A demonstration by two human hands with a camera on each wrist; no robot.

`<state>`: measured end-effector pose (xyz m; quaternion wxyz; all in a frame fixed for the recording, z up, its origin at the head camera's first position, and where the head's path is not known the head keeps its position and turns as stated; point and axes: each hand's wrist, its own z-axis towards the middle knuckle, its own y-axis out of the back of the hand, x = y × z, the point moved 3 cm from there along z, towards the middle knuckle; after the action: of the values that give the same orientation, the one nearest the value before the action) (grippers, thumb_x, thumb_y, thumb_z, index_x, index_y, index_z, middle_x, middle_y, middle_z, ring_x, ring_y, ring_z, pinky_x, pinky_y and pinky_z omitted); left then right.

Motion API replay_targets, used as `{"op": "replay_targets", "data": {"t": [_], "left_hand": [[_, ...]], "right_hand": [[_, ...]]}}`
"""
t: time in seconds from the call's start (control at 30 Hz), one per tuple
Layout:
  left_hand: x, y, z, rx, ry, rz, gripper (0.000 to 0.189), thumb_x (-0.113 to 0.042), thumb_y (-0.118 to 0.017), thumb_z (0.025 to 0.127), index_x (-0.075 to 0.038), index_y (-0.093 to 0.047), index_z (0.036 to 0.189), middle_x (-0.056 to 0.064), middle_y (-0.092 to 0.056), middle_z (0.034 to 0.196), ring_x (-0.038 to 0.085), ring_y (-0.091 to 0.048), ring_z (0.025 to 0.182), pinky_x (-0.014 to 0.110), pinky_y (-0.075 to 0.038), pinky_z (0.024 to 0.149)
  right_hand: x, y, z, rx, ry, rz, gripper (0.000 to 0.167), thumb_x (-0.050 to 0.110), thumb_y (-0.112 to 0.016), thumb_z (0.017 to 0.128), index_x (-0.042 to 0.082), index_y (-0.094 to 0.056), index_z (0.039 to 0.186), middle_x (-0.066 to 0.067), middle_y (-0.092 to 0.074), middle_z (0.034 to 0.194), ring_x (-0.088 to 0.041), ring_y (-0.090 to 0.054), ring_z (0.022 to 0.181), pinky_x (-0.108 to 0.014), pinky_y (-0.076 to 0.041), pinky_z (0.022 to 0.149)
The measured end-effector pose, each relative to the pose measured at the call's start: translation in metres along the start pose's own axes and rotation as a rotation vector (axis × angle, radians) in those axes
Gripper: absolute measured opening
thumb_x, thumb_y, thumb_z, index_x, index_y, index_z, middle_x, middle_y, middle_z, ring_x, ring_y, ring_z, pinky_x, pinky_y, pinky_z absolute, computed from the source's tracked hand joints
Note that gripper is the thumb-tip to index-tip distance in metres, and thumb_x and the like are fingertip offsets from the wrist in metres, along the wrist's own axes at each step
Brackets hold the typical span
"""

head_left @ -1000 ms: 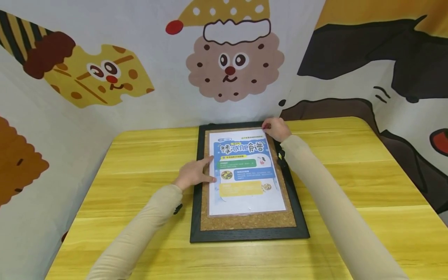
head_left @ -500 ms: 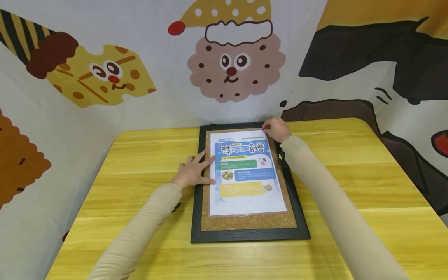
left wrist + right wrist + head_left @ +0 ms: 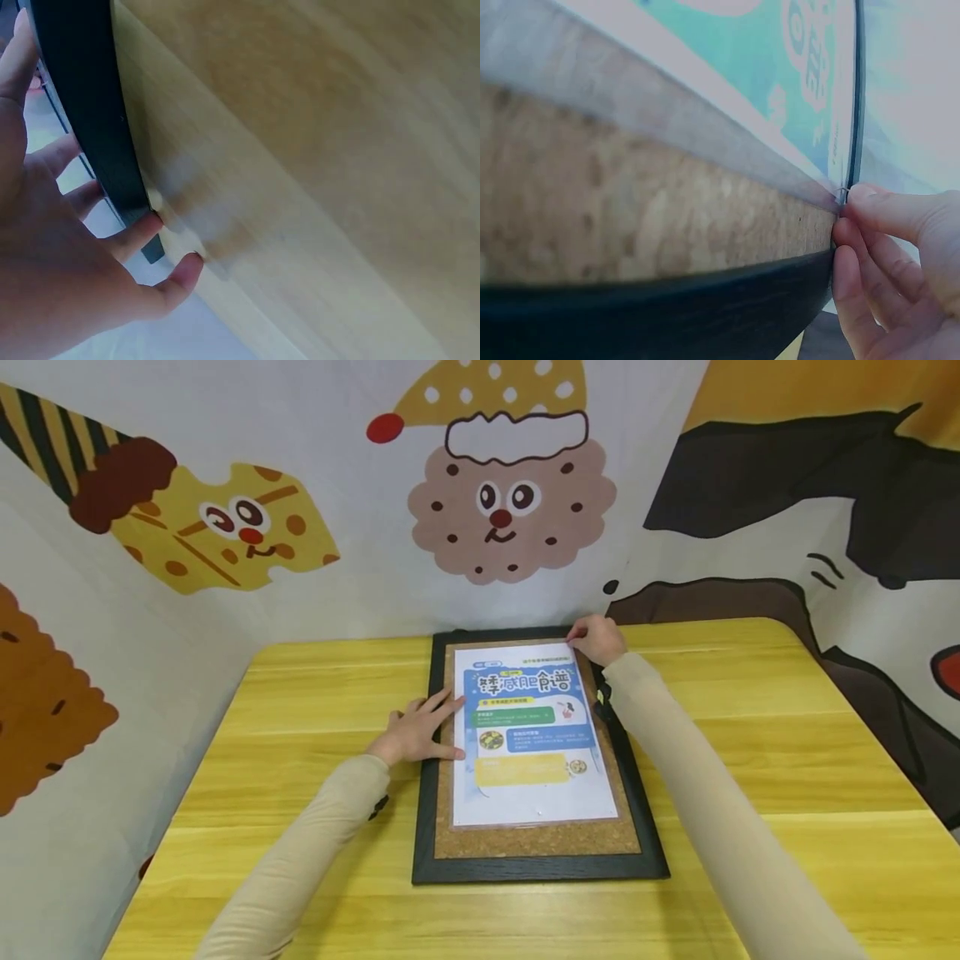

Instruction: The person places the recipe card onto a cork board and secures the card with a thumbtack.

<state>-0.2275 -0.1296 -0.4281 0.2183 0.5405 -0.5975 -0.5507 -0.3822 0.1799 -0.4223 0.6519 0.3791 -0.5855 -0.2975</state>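
A laminated poster (image 3: 517, 797) with a blue heading and coloured bands lies on a cork board (image 3: 540, 845) in a black frame (image 3: 540, 869). My left hand (image 3: 412, 732) spreads its fingers over the frame's left side, fingertips and thumb on the poster's left edge. At the poster's upper right corner my right hand (image 3: 600, 641) pinches a small thing that looks like a pushpin (image 3: 844, 193), mostly hidden by thumb and fingers. In the left wrist view the left hand's fingers straddle the frame's dark edge.
The board lies on a yellow wood-grain table (image 3: 300, 827), its top end close to a cloth-covered wall (image 3: 360, 593) printed with cartoon food. The wall covering continues at the left and right of the table.
My left hand's fingers have spread wider over the frame and poster edge. The right hand keeps its place at the upper right corner. The head view has shifted slightly.
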Motion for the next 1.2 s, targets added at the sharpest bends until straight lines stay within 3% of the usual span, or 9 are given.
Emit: {"op": "replay_targets", "data": {"t": [0.3, 0.97, 1.2], "left_hand": [[0.0038, -0.0022, 0.0, -0.012, -0.048, 0.005, 0.094, -0.056, -0.067, 0.084, -0.021, -0.019, 0.157, 0.008, -0.002, 0.162, 0.05, -0.017, 0.137, 0.075, -0.017, 0.096], [0.0084, -0.0025, 0.0007, 0.024, -0.056, -0.001, 0.095, -0.058, -0.065, 0.085, -0.023, -0.014, 0.157, 0.007, 0.005, 0.162, 0.051, -0.012, 0.138, 0.075, -0.016, 0.096], [0.0087, -0.0048, 0.004, 0.03, -0.059, -0.014, 0.095, -0.058, -0.064, 0.086, -0.024, -0.013, 0.157, 0.006, 0.007, 0.161, 0.05, -0.011, 0.139, 0.074, -0.015, 0.097]], "right_hand": [[-0.0059, -0.0006, 0.0009, -0.009, -0.044, 0.069, 0.012, 0.009, -0.068, 0.091, 0.0, -0.074, 0.094, -0.017, -0.068, 0.1, -0.031, -0.057, 0.093, -0.046, -0.043, 0.086], [-0.0001, -0.0089, 0.0024, -0.004, -0.089, 0.069, 0.01, 0.008, -0.067, 0.091, 0.0, -0.073, 0.093, -0.016, -0.067, 0.098, -0.03, -0.055, 0.091, -0.044, -0.043, 0.085], [-0.0064, -0.0085, 0.0032, -0.009, -0.13, 0.126, 0.011, 0.008, -0.069, 0.089, -0.001, -0.073, 0.093, -0.016, -0.067, 0.098, -0.029, -0.054, 0.091, -0.042, -0.043, 0.082]]}}
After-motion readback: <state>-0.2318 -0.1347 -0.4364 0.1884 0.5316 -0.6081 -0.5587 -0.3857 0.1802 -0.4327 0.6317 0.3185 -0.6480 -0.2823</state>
